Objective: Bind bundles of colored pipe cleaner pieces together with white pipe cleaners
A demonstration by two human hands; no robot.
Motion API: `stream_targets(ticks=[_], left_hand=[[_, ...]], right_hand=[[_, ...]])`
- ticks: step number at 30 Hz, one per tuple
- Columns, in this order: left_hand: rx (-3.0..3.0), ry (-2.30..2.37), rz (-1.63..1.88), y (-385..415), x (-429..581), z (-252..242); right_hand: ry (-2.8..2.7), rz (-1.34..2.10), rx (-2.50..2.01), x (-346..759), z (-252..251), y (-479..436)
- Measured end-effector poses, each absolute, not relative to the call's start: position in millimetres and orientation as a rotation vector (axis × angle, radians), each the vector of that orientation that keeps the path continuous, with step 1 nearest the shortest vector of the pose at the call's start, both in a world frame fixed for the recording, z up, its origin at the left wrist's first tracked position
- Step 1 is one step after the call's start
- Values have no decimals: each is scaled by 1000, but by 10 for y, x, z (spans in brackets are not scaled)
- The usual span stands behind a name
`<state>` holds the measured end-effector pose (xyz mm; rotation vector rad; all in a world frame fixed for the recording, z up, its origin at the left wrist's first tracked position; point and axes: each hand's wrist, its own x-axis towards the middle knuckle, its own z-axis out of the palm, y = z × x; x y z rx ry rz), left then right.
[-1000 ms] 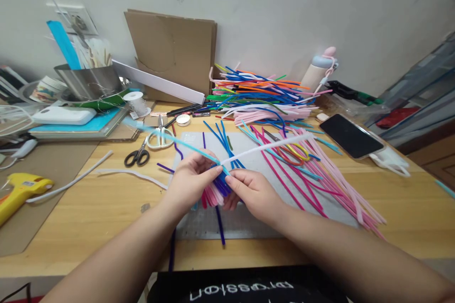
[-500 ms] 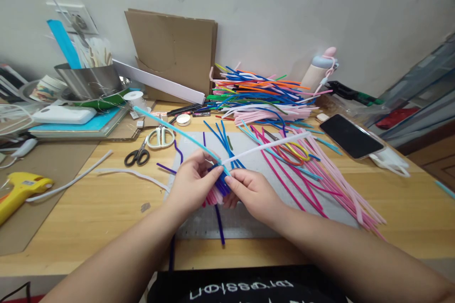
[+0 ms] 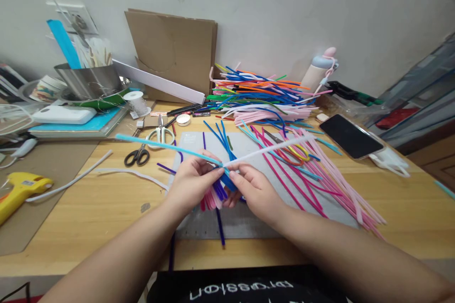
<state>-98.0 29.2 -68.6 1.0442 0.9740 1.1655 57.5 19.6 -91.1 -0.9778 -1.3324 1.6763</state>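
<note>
My left hand [image 3: 194, 177] pinches a woven bundle of pipe cleaners [image 3: 215, 194], pink, purple and blue, at its top edge. A light blue pipe cleaner [image 3: 163, 147] sticks out from the pinch to the upper left. My right hand [image 3: 254, 187] is closed on the bundle's blue right side, its thumb close to my left thumb. From between the hands a white pipe cleaner [image 3: 270, 149] reaches to the upper right. The lower fingers of both hands are partly hidden behind the bundle.
Under the hands lies a grey mat [image 3: 199, 227] with loose blue, purple and pink pipe cleaners. Black-handled scissors [image 3: 137, 155] and a yellow glue gun [image 3: 26, 189] are at left. A pipe cleaner pile [image 3: 263, 94], bottle [image 3: 318, 73] and phone [image 3: 350, 136] stand or lie behind and right.
The light blue pipe cleaner's free end has swung down and left, so it lies flatter. The bundle has turned slightly between the fingers, showing more blue at its right side.
</note>
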Motion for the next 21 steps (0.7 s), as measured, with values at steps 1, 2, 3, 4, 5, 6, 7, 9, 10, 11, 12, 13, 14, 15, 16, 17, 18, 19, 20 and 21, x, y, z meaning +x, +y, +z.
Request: stream_targets(ticks=[1,2,3,4,5,6,7,9,10,11,12,13,14,15,16,17,18,19,20,21], left_hand=[[1037,975,1160,286,-974,-682],[1038,985,1154,280,-967,-679],[1044,1001,1152,274,-961,-678],[1049,1018,1166,269,-955,-677],[1059,1028,1173,264,-950,-677],[1073,1028,1158,261,-947,-678],[1086,1020,1131,258,-945,-679],[1104,1012,1086,253,-945,-678],[1121,1019,1073,251,-945,-676],[1141,1029,1077,250,-947,-672],[1168,1036,1090,249,-948,-667],[1204,1037,1096,248,-949,-660],[1243,1034,1095,247,-949,-652],[1277,1030,1096,246,-949,-643],[1298,1031,1100,244,-947,-634],[1306,1040,1107,243,-945,-626],[1304,1054,1109,240,-942,-622],[1295,1070,1109,238,-939,-620],[1286,1080,1106,236,-937,-624],[1287,1088,1104,235,-936,-631]], right_hand=[[-1338,1670,-985,573,-918,198],[-1352,1662,-990,571,-924,200],[-1367,1653,-996,569,-930,201],[-1379,1640,-1000,568,-935,202],[-1388,1622,-1007,569,-938,202],[-1397,1601,-1014,570,-940,203],[-1405,1584,-1019,572,-940,205],[-1404,1582,-1018,573,-935,208],[-1389,1593,-1017,572,-931,210],[-1367,1608,-1016,570,-924,212],[-1342,1625,-1018,567,-917,215],[-1318,1638,-1024,563,-910,217],[-1299,1647,-1033,560,-902,220],[-1287,1655,-1041,559,-895,222],[-1283,1665,-1044,558,-890,224],[-1284,1676,-1044,559,-886,226],[-1289,1683,-1043,561,-885,226],[-1294,1681,-1041,563,-887,226],[-1300,1674,-1040,564,-892,224],[-1305,1662,-1039,565,-899,221]])
